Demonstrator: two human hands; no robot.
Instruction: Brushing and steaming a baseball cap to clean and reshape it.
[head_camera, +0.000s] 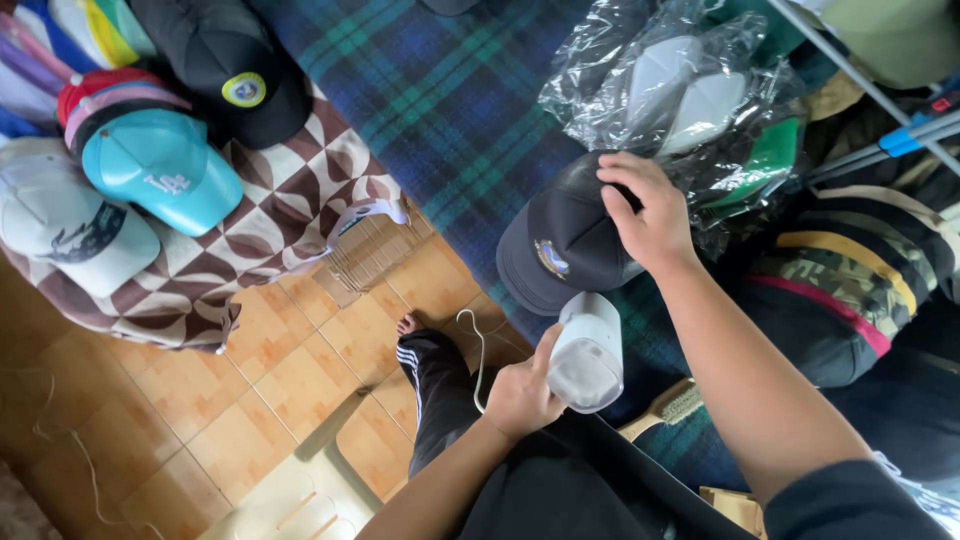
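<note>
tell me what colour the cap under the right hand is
Dark navy or black cap with a small round badge, seen in the head view.

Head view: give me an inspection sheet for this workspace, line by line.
Surface: dark blue and green plaid blanket.
Job's things: dark navy cap with a round front patch on the blanket; white handheld steamer just below it.
Clutter: clear plastic bags of caps; teal cap, white cap and black cap on a brown patterned cloth; wooden brush.
Grippers: left hand grips the steamer; right hand rests on the navy cap's crown.
Cables: thin white cord beside the left hand.
Surroundings: orange tiled floor; striped garments at right.
</note>
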